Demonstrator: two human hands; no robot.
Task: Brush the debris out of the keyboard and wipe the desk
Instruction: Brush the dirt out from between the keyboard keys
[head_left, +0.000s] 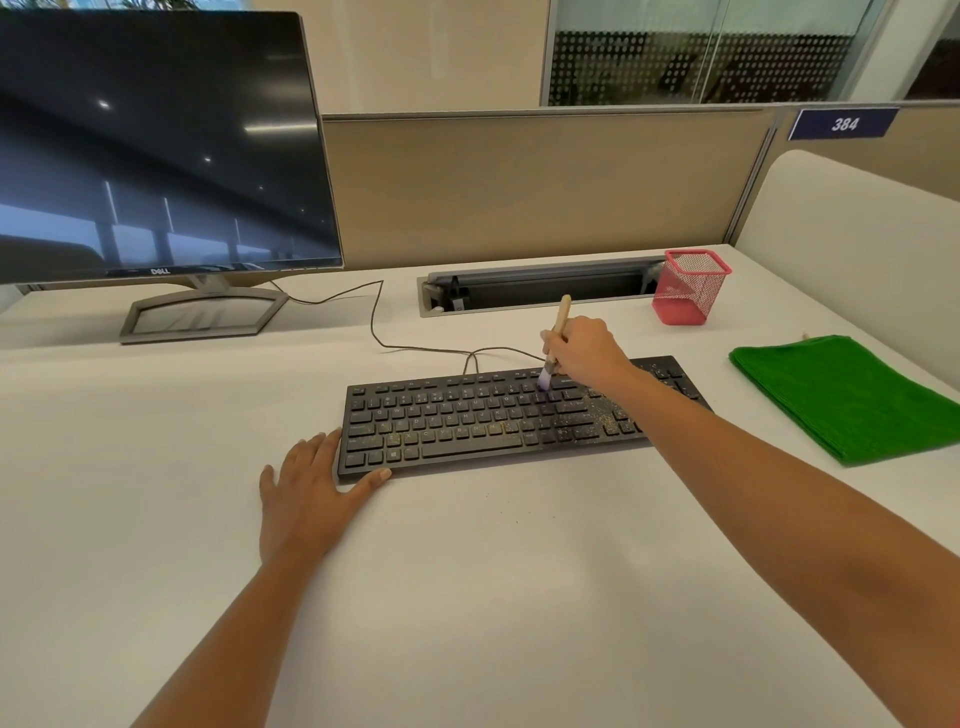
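Brushing stage of the desk clean. The right grip (587, 353), a bare hand, has its fingers curled around the lower handle of a small wooden brush (560, 319). The brush stands nearly upright, with its pale bristles touching the upper key rows right of centre on the black keyboard (467, 421). The left grip (306, 499) lies flat on the desk (519, 571) with fingers straight and holds nothing. Its fingertips meet the keyboard's left end and its thumb runs along the front edge as a brace.

Yellowish debris (592, 410) is densest on the right half, beneath the right forearm, and thinner across the left keys. A folded green cloth (852, 395) lies unused on the desk well to the right.

Suggested technique: tilt the bristles so that they enter the gaps between rows, and use short, light strokes in one direction. Strokes should probably run toward the front edge, so the grains gather on bare desk where the cloth can take them. Strokes away from the body risk sending grit toward the open cable slot (540, 291). The forearm is best held clear of the speckled keys. Judged from the debris left, brushing is at an early point and wiping has not begun.
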